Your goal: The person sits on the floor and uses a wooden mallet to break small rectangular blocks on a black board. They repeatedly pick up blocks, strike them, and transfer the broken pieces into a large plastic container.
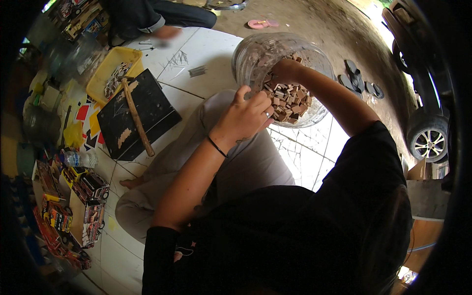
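Sitting cross-legged on the white tiled floor [196,49], the person steadies a clear plastic jar [255,54] that lies tilted at about one o'clock from their lap. Their left hand [246,115] presses against the jar's near wall, fingers spread and curled on the plastic rather than clenched around anything. Their right hand [285,71] is plunged through the jar's mouth, its grip buried among small brown wooden blocks [292,101], so I cannot tell whether it is closed. Out at ten o'clock lies a black board [157,113] with a wooden-handled hammer [137,118] resting across it, and just beyond sits a yellow tray [105,69] of small pieces. At eight o'clock, colourful toy trucks [73,206] crowd the floor.
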`<state>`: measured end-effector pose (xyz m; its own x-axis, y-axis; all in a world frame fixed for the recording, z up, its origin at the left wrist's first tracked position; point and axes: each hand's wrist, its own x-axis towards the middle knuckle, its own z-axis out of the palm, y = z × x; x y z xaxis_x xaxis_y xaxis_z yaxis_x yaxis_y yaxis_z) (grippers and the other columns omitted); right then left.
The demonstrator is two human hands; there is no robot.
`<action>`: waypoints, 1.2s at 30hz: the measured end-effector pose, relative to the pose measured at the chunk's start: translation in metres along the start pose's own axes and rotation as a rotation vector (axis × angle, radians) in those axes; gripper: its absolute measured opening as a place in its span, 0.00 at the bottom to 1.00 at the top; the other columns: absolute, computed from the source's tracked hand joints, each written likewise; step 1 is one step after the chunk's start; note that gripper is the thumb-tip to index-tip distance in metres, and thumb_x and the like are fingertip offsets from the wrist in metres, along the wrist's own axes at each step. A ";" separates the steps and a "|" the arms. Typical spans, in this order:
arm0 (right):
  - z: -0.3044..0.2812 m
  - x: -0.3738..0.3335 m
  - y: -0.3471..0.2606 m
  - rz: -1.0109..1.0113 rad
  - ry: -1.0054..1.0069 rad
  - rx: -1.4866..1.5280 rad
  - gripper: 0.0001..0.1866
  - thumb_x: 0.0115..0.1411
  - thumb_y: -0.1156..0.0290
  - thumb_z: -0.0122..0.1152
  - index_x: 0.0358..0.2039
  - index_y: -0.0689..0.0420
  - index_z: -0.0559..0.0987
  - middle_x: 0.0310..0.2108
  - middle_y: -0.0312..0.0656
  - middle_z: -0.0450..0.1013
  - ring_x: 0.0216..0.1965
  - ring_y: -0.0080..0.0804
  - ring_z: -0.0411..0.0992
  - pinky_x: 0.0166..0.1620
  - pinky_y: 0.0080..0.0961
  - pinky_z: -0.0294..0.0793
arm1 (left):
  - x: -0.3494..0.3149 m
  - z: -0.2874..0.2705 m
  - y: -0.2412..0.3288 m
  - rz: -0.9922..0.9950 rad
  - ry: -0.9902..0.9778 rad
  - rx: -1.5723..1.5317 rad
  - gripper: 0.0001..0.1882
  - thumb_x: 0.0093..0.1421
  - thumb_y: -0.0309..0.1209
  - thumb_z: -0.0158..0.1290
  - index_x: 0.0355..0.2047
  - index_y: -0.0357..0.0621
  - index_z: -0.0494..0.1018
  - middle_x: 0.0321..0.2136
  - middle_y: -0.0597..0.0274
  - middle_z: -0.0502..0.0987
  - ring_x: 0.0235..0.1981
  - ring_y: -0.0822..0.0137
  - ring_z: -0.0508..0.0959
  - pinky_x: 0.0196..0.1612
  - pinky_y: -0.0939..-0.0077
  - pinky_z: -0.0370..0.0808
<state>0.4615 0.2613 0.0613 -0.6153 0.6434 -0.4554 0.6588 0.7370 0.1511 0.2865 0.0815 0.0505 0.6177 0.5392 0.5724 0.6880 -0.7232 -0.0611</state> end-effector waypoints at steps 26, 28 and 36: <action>0.039 0.018 0.025 0.225 0.708 0.575 0.20 0.53 0.59 0.59 0.37 0.63 0.78 0.35 0.53 0.76 0.35 0.45 0.77 0.41 0.36 0.76 | -0.001 -0.003 0.001 0.014 -0.037 -0.007 0.09 0.52 0.41 0.56 0.26 0.53 0.71 0.33 0.73 0.68 0.49 0.72 0.66 0.54 0.55 0.53; 0.031 0.011 0.028 0.304 0.637 1.387 0.15 0.57 0.62 0.55 0.38 0.59 0.77 0.35 0.46 0.77 0.37 0.40 0.76 0.42 0.35 0.74 | 0.000 -0.002 0.000 0.017 -0.033 -0.012 0.09 0.52 0.42 0.56 0.27 0.53 0.71 0.33 0.73 0.68 0.48 0.73 0.66 0.54 0.55 0.53; -0.029 -0.032 0.013 0.237 0.287 0.312 0.16 0.58 0.58 0.55 0.38 0.58 0.78 0.36 0.43 0.77 0.38 0.39 0.76 0.39 0.36 0.76 | 0.006 -0.002 -0.016 -0.042 0.072 -0.014 0.10 0.52 0.42 0.57 0.26 0.53 0.71 0.31 0.73 0.68 0.44 0.73 0.68 0.53 0.58 0.52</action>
<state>0.4774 0.2567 0.1030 -0.4979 0.8498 -0.1730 0.8668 0.4939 -0.0690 0.2785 0.0958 0.0563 0.5592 0.5371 0.6316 0.7071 -0.7067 -0.0251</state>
